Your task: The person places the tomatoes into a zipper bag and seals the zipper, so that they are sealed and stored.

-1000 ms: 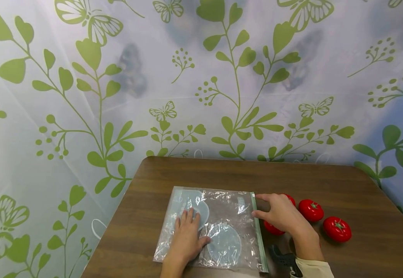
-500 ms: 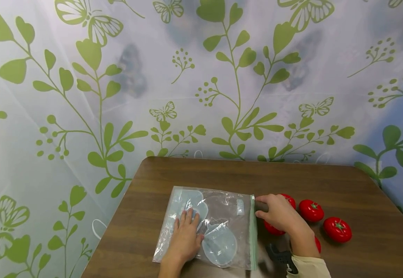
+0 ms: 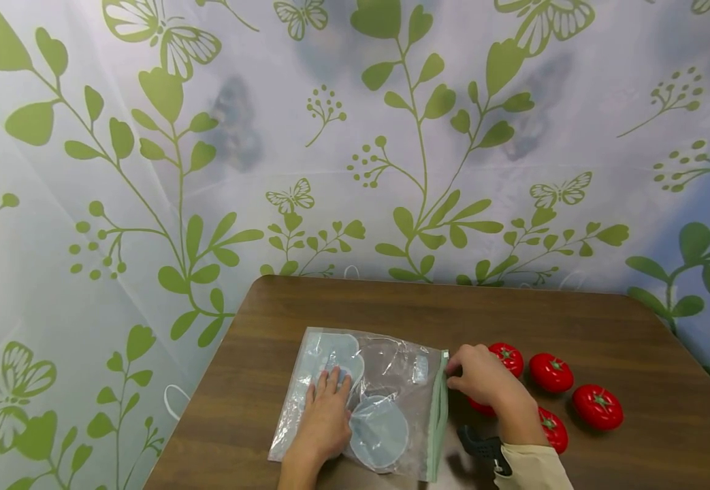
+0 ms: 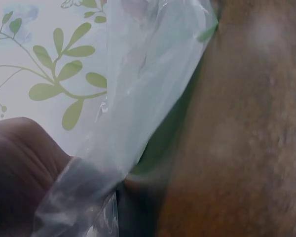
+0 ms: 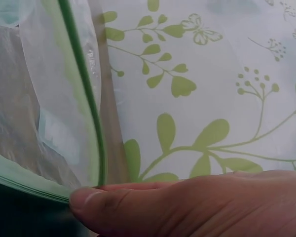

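Observation:
A clear zip-top bag (image 3: pixel 391 361) lies on the table with pale blue rounded shapes (image 3: pixel 379 432) showing on it. Its green zip strip (image 3: pixel 437 422) runs down the right side. Spread over the bag's left part, my left hand (image 3: pixel 324 422) rests with straight fingers. My right hand (image 3: pixel 483 381) pinches the strip near its far end, between thumb and finger. In the right wrist view the thumb (image 5: pixel 86 200) presses on the corner, and the bag's mouth gapes between two green-edged sides. The left wrist view shows the film raised beside the left hand (image 4: pixel 19 173).
Several red tomatoes (image 3: pixel 551 372) with green tops sit right of the bag, one partly hidden behind the right hand. A black wrist mount (image 3: pixel 482 446) is on the right forearm. A leaf-patterned curtain (image 3: pixel 355 136) hangs behind the wooden table (image 3: pixel 404 292).
The right hand has drawn slightly left and toward me with the zip strip. The bag's mouth edge has bent inward and opened a gap. The left hand has stayed on the bag.

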A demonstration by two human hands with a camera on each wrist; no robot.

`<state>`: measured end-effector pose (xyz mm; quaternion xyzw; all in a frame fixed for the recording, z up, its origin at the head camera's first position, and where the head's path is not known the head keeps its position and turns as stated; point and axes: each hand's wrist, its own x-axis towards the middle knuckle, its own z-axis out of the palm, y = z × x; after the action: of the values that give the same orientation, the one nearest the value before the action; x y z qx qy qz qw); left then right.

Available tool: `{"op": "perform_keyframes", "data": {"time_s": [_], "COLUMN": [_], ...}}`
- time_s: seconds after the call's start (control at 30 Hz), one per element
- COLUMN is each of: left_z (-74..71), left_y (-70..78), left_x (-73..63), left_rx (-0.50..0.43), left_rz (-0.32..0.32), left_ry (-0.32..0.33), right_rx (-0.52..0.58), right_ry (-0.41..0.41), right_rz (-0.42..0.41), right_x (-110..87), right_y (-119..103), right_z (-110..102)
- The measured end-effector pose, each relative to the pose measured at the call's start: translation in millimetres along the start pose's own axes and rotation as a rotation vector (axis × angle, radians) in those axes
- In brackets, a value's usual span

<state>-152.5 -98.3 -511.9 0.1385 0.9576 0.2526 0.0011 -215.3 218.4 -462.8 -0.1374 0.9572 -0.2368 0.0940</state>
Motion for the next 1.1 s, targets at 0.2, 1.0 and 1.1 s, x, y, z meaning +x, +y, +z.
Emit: {"op": "perform_keyframes", "data": {"time_s": [0.2, 1.0, 1.1], "left_z": [-1.9, -1.1, -1.1], "left_y": [0.2, 14.1, 26.5], "left_x": [0.4, 6.1, 8.8], "left_rx": [-0.004, -0.045, -0.045], "left_rz": [-0.001, 0.096, 0.147], "left_ry": [-0.007, 0.171, 0.166], "right_rx": [-0.012, -0.148, -0.152], "right_ry": [0.037, 0.085, 0.088], "right_rz": [0.002, 0.043, 0.047], "right_x": [6.2, 24.8, 27.1], "right_y": [-4.5, -9.9, -10.9], "right_z": [8.3, 34.0, 33.2]}}
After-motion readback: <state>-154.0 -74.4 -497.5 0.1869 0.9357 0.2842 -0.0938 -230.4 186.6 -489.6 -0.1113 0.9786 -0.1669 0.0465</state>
